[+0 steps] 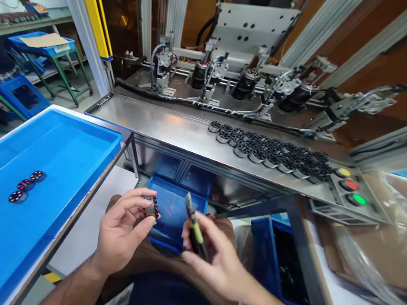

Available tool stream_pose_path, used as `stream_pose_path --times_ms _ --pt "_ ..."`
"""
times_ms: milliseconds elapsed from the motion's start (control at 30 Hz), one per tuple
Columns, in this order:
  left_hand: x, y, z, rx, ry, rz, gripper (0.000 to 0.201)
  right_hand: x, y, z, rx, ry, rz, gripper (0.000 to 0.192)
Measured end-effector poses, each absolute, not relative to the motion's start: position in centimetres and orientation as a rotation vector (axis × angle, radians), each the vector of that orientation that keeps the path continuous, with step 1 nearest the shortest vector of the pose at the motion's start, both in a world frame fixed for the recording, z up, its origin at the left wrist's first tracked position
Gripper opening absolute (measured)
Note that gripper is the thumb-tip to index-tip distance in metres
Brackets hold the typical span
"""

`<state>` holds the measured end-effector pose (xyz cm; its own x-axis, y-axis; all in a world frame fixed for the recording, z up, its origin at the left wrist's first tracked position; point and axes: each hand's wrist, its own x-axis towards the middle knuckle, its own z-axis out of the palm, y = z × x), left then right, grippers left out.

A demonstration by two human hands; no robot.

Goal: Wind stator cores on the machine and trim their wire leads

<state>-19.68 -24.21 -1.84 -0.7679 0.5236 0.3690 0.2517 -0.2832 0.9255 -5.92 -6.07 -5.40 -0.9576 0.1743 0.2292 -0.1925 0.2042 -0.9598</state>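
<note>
My left hand point(124, 222) pinches a small round motor stator point(151, 208) by its rim, with its copper-and-red wound side turned right. In my right hand point(213, 252) is a pair of cutting pliers point(197, 231) with black and lime-green handles, jaws pointing up and slightly blurred. The two hands are apart over my lap, and the pliers do not touch the stator. Below them sits a blue bin point(173, 218) with thin reddish wire scraps in it. Several similar wound stators point(26, 184) lie in the large blue tray point(90, 133) on the left.
Ahead, a metal ledge point(148, 121) carries several black-and-silver stator cores point(272, 153). Behind it stands a machine with black fixtures point(246, 84). A button box point(355, 188) and a plastic-lined carton point(372, 252) are on the right. Another blue crate point(268, 259) stands low right.
</note>
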Motion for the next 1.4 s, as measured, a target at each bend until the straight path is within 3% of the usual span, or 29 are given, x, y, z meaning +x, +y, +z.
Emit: stream_pose_path --times_ms 167,1100,1400 --pt "-19.5 -23.1 -1.8 1.035 1.715 2.125 0.034 -4.2 -8.4 -6.3 0.104 -2.348 1.418 0.073" --pt "-19.1 -23.9 -1.4 1.223 1.825 2.064 0.041 -5.6 -8.6 -5.5 0.197 -2.283 1.436 0.070" --pt "-19.1 -24.4 -1.4 1.358 1.873 2.003 0.044 -6.2 -8.3 -4.3 0.276 -2.218 1.491 0.081"
